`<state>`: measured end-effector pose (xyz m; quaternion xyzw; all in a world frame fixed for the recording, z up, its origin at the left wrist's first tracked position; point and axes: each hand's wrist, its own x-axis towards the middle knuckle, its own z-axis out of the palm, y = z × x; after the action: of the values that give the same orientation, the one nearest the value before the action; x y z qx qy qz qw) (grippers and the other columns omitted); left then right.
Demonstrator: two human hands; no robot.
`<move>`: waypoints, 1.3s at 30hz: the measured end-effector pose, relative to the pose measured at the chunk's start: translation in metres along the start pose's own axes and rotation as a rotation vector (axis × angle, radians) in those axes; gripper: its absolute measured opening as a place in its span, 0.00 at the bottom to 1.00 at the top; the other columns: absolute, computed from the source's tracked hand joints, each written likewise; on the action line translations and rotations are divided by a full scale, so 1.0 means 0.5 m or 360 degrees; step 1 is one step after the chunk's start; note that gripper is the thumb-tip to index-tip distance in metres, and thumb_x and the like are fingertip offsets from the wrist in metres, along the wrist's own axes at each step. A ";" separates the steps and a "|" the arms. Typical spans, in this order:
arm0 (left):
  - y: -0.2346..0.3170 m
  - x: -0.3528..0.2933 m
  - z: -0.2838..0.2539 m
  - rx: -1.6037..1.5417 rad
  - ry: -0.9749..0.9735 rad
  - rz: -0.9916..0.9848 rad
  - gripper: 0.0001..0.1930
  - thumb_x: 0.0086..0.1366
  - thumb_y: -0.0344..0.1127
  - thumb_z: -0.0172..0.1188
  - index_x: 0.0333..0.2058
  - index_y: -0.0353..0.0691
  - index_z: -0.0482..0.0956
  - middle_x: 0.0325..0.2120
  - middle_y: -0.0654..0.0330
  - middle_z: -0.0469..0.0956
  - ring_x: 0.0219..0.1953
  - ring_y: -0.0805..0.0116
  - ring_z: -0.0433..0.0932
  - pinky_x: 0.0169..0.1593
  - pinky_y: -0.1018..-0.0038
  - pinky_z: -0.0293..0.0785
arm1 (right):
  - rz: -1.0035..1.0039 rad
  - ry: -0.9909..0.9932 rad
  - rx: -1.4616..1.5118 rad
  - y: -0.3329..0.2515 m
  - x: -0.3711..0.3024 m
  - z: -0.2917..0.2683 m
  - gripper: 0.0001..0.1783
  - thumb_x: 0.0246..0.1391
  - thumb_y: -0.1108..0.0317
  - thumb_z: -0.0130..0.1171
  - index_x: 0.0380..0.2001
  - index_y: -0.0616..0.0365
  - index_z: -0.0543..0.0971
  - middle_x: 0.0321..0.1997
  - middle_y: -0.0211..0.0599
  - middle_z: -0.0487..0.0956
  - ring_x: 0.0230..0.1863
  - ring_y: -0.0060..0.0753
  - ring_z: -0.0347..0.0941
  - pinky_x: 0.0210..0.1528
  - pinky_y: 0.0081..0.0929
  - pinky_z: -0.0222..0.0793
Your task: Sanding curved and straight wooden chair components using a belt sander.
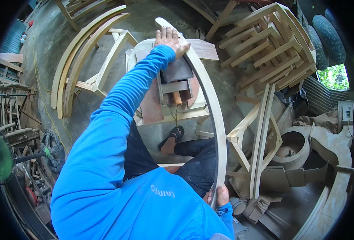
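Note:
A long, curved pale wooden piece [211, 100] arcs from the far middle toward my body on the right. My left hand [170, 41] lies on its far part, fingers stretched forward and the thumb at the right edge. My right hand [220, 196] is closed round the near end, close to my right side. Beneath the far part, beside my left wrist, is a dark machine that looks like an upturned belt sander [177, 73], with an orange-brown handle [177, 98]. It rests on a low wooden stand [153, 106]. Contact between wood and belt is hidden.
More curved wooden pieces [85, 52] lean on a wooden frame [111, 64] at the left. Slatted frames [269, 44] are stacked far right. Nearer stands another frame with two upright strips [261, 140]. A yellow cord [41, 86] runs along the concrete floor [51, 56].

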<state>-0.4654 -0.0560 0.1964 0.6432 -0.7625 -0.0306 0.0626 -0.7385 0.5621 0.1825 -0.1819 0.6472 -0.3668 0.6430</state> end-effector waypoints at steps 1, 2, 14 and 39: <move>-0.023 0.025 0.003 0.0114 -0.0014 -0.0030 0.52 0.68 0.75 0.36 0.74 0.34 0.48 0.76 0.45 0.44 0.79 0.48 0.38 0.77 0.52 0.32 | 0.0024 0.0057 -0.0319 -0.077 0.020 0.048 0.43 0.65 0.27 0.40 0.49 0.63 0.71 0.22 0.43 0.78 0.20 0.35 0.79 0.21 0.28 0.77; -0.032 0.047 0.002 0.0099 -0.0022 -0.0027 0.52 0.68 0.75 0.36 0.74 0.34 0.48 0.76 0.45 0.44 0.79 0.48 0.38 0.77 0.52 0.32 | 0.0032 0.0070 -0.0327 -0.096 0.039 0.062 0.43 0.65 0.27 0.40 0.49 0.63 0.71 0.22 0.43 0.78 0.20 0.35 0.79 0.21 0.28 0.77; -0.396 0.375 0.034 0.0303 0.0216 -0.0301 0.53 0.65 0.79 0.36 0.76 0.44 0.45 0.77 0.52 0.42 0.79 0.54 0.37 0.78 0.51 0.33 | -0.0020 -0.0208 -0.0348 -0.299 0.324 0.284 0.35 0.67 0.31 0.43 0.42 0.58 0.69 0.20 0.45 0.76 0.16 0.39 0.77 0.19 0.33 0.75; 0.253 -0.531 0.037 -0.0025 0.0033 0.0264 0.50 0.69 0.70 0.44 0.73 0.30 0.50 0.75 0.38 0.43 0.78 0.39 0.33 0.75 0.42 0.29 | 0.0210 0.0187 -0.0029 0.175 -0.257 -0.094 0.35 0.64 0.33 0.52 0.42 0.60 0.74 0.19 0.39 0.77 0.16 0.33 0.75 0.17 0.28 0.71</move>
<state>-0.5477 0.2262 0.1793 0.5777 -0.8121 -0.0247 0.0778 -0.7496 0.7227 0.2057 -0.1227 0.6977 -0.3278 0.6250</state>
